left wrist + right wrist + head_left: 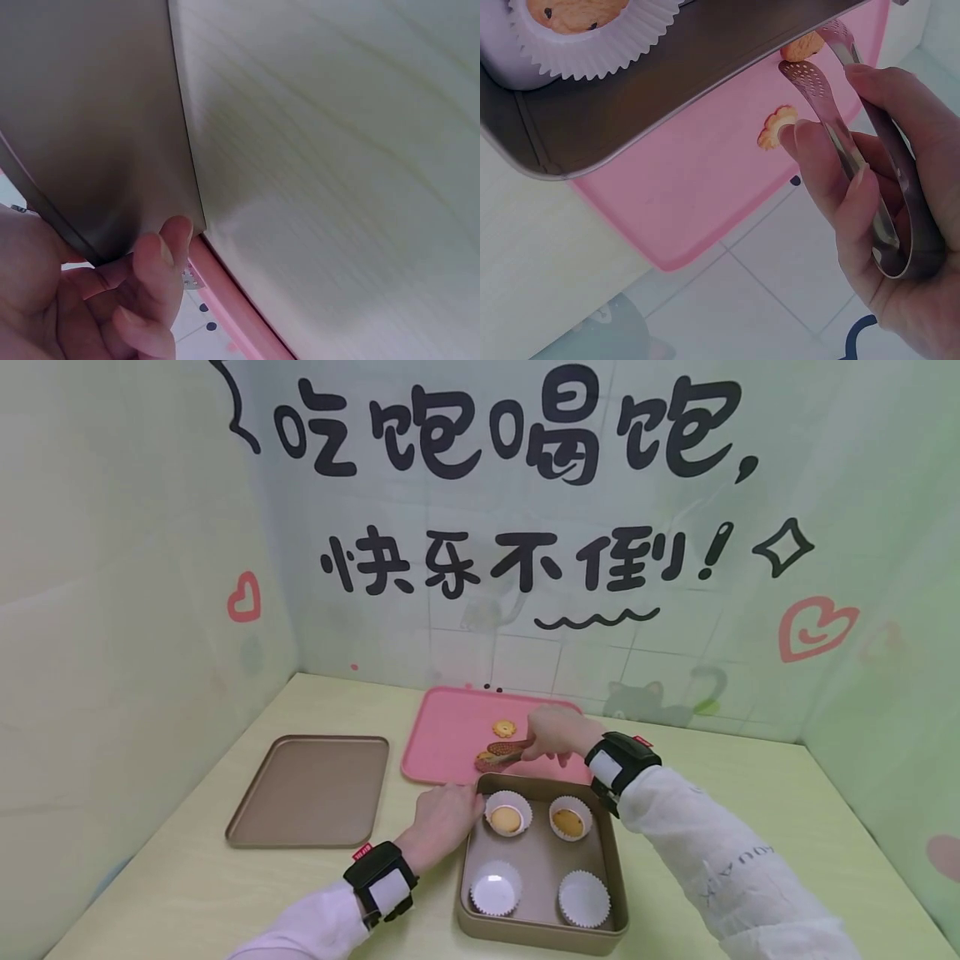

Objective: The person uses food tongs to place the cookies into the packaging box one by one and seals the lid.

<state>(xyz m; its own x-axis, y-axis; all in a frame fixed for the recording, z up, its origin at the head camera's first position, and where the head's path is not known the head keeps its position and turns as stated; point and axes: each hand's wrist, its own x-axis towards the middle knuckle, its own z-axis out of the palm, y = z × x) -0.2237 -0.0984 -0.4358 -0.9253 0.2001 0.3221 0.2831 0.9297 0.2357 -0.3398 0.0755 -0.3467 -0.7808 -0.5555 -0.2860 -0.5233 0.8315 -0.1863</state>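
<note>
My right hand (558, 732) holds metal tongs (829, 112) with perforated ends over the pink tray (446, 735). Between the tong ends is a brown cookie (802, 46); a flower-shaped cookie (504, 727) lies just behind it. At the far left corner of a deep bronze baking pan (536, 860), my left hand (444, 817) grips the rim, fingertips against the outer wall in the left wrist view. Inside the pan, one white paper cup (522, 802) holds a pale round cookie (505, 819). Another holds a chocolate chip cookie (567, 822).
Two more paper cups, a left one (496, 888) and a right one (584, 898), stand at the pan's near end. A flat bronze tray (311, 793) lies to the left on the pale wood table (720, 793). A printed curtain (480, 510) closes off the back and sides.
</note>
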